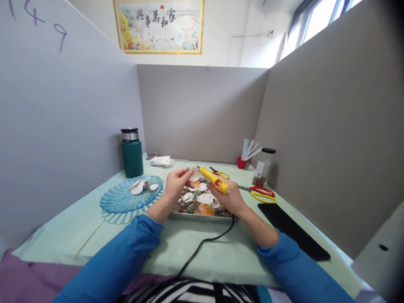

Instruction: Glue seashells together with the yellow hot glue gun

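Holds pale rounded shell [196, 175] in left fingers [183, 173], yellow plastic glue gun [213, 179] in right fingers [216, 193], above silver metal tray [202, 217].

Over a metal tray [202, 217] of shells [205, 199] on the bench [246, 261], the left hand [177, 185] pinches a white shell [195, 175] while the right hand [232, 198] grips a yellow glue gun [213, 179], its nozzle [198, 167] near the shell. A blue plate [116, 205] bearing more shells [136, 187] lies left, beside a teal bottle [131, 158]; red-and-yellow scissors [253, 190] lie right of the tray
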`<control>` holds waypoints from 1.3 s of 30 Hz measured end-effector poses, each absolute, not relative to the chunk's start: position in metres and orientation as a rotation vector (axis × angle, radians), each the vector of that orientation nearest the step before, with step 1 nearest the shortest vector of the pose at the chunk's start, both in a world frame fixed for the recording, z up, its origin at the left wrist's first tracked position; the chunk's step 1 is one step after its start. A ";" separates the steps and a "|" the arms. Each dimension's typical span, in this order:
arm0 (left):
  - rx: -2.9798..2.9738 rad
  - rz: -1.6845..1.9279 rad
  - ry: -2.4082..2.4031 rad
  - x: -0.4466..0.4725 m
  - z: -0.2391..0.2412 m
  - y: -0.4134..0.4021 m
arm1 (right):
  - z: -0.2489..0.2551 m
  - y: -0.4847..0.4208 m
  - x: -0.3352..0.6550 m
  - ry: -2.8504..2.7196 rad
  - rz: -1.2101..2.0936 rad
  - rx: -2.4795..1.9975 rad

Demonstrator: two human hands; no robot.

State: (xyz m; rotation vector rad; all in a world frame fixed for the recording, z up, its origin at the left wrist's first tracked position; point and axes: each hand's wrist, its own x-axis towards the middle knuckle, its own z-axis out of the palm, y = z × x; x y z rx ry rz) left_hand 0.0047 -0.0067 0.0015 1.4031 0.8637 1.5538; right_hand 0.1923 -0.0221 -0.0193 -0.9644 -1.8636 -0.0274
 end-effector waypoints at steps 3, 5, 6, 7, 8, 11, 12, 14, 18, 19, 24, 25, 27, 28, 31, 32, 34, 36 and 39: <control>1.365 1.483 0.849 0.004 0.003 -0.007 | -0.018 -0.024 0.192 -1.897 -0.038 -0.947; 1.355 1.425 0.840 0.004 0.003 -0.008 | -0.016 -0.027 0.191 -1.929 -0.043 -0.925; 1.352 1.403 0.832 0.004 0.004 -0.009 | -0.016 -0.027 0.191 -1.941 -0.045 -0.919; 1.351 1.384 0.824 0.004 0.004 -0.009 | -0.016 -0.027 0.191 -1.947 -0.049 -0.916; 1.349 1.370 0.813 0.004 0.004 -0.009 | -0.016 -0.027 0.191 -1.949 -0.052 -0.919; 1.312 1.356 0.792 0.003 0.004 -0.009 | -0.018 -0.024 0.192 -1.927 -0.059 -0.942; 1.288 1.355 0.791 0.003 0.004 -0.009 | -0.019 -0.023 0.192 -1.916 -0.061 -0.945; 1.233 1.348 0.787 0.003 0.005 -0.009 | -0.020 -0.022 0.193 -1.909 -0.063 -0.946; 1.171 1.300 0.758 0.003 0.007 -0.010 | -0.019 -0.024 0.193 -1.941 -0.072 -0.939; 1.166 1.293 0.754 0.003 0.007 -0.010 | -0.018 -0.025 0.193 -1.949 -0.076 -0.934; 1.162 1.308 0.701 0.003 0.005 -0.007 | -0.018 -0.026 0.192 -1.978 -0.096 -0.910; 1.162 1.309 0.692 0.002 0.004 -0.006 | -0.018 -0.025 0.193 -1.981 -0.099 -0.913; 1.160 1.316 0.688 0.002 0.003 -0.004 | -0.019 -0.023 0.193 -1.977 -0.105 -0.927; 1.158 1.324 0.693 0.002 0.003 -0.004 | -0.020 -0.023 0.194 -1.968 -0.104 -0.937; 1.157 1.352 0.717 0.001 0.003 -0.003 | -0.021 -0.021 0.195 -1.935 -0.102 -0.964; 1.161 1.356 0.726 0.001 0.003 -0.003 | -0.022 -0.020 0.195 -1.931 -0.101 -0.968; 1.172 1.358 0.739 0.000 0.002 -0.003 | -0.022 -0.021 0.195 -1.935 -0.103 -0.958; 1.179 1.364 0.745 0.000 0.002 -0.002 | -0.021 -0.021 0.195 -1.949 -0.101 -0.942; 1.174 1.375 0.739 0.000 0.001 -0.001 | -0.020 -0.022 0.195 -1.954 -0.106 -0.945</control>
